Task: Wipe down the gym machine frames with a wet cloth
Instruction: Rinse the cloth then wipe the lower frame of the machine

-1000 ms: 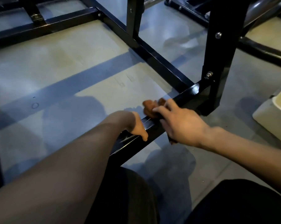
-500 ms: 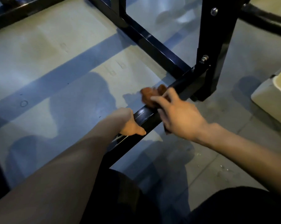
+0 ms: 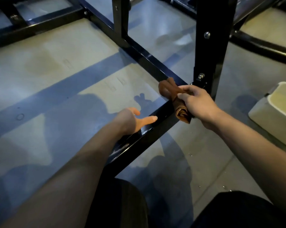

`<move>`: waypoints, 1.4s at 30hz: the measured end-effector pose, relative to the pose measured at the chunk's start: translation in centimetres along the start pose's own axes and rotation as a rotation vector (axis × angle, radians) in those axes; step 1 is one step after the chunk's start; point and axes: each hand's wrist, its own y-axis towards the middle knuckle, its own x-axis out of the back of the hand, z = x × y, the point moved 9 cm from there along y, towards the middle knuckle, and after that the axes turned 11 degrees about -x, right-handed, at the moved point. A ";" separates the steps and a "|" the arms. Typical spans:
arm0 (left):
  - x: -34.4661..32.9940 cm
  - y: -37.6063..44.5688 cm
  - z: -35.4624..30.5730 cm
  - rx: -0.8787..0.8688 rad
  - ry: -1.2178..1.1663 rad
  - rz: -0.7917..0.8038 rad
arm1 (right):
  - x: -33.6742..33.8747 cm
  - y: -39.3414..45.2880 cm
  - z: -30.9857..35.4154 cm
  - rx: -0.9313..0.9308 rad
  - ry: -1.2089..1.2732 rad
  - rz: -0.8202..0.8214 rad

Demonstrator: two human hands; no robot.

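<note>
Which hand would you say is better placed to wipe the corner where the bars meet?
Right. The right hand already grips the brown cloth against that corner; the left hand is open and empty, resting on the lower bar.

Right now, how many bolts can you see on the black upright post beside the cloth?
2: one bolt high on the post, another bolt lower, just above the right hand. Others may be hidden on unseen sides.

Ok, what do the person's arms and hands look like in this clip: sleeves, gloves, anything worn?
Both arms are bare as far up as the frame shows: no sleeves visible. The left hand and right hand wear no gloves, and no watch, ring or wristband shows. Dark clothing covers the knees at the bottom edge. The light is dim, so fine marks cannot be told.
</note>
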 end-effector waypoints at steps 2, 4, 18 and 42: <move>1.6 0.1 -1.3 -0.074 -0.243 -0.293 | -0.9 -0.5 1.2 -0.089 0.208 0.124; 2.7 0.6 -2.4 -0.131 -0.416 -0.494 | -1.3 -1.0 3.1 -0.041 0.309 0.154; 1.6 0.8 -5.7 -0.259 -1.076 -0.203 | -3.4 -1.6 2.3 0.132 0.098 0.032; 0.9 -1.9 -9.2 -0.362 -1.209 -0.011 | -2.8 -6.0 6.6 0.582 -0.086 -0.082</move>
